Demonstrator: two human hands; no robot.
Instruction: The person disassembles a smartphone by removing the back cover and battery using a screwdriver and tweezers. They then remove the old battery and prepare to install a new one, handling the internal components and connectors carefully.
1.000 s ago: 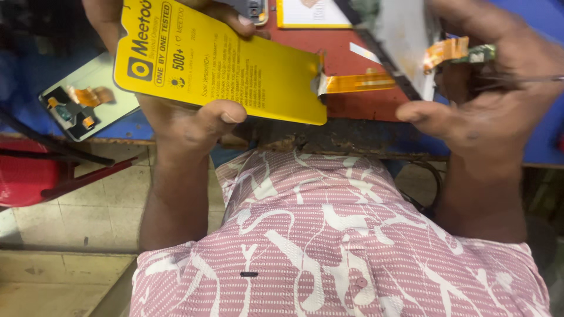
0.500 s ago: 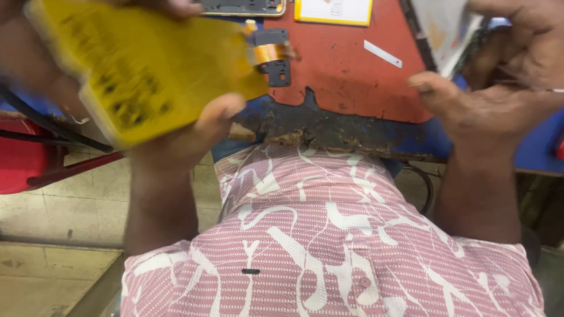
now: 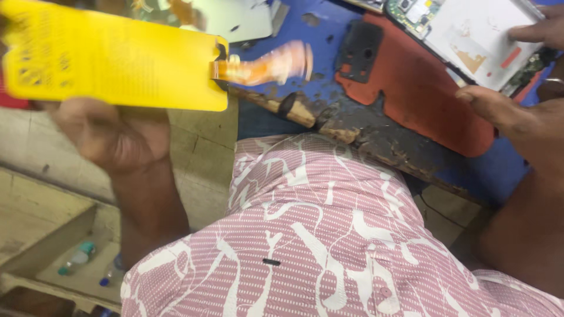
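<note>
1. The left hand (image 3: 111,132) is raised off to the left of the bench, past its edge and over the pale floor. Its fingers are closed on a flat, rectangular yellow card package (image 3: 111,58) with dark print, gripped along the lower edge from behind.
2. The yellow card lies nearly level and is motion-blurred. An orange, ribbon-like flex strip (image 3: 267,66) sticks out from a notch in its right edge and reaches over the bench corner; it is too smeared to say whether it touches the bench.
3. The right hand (image 3: 517,120) is at the far right, well apart from the left. Its thumb points left over the red mat, and fingers at the top right corner rest on the opened phone, so the hand appears clamped on that phone's right side, though the grip itself is partly out of view.
4. The opened phone (image 3: 470,35) is a flat slab with a white inner plate, green circuit parts along its upper-left edge and a small red tab, tilted across the top of the mat.
5. The worn red rubber mat (image 3: 423,100) lies on a chipped blue workbench top (image 3: 329,35), with a small black camera-frame piece (image 3: 359,50) at the mat's upper-left corner.
6. A pink shirt with white swirls (image 3: 329,240) fills the lower middle.
</note>
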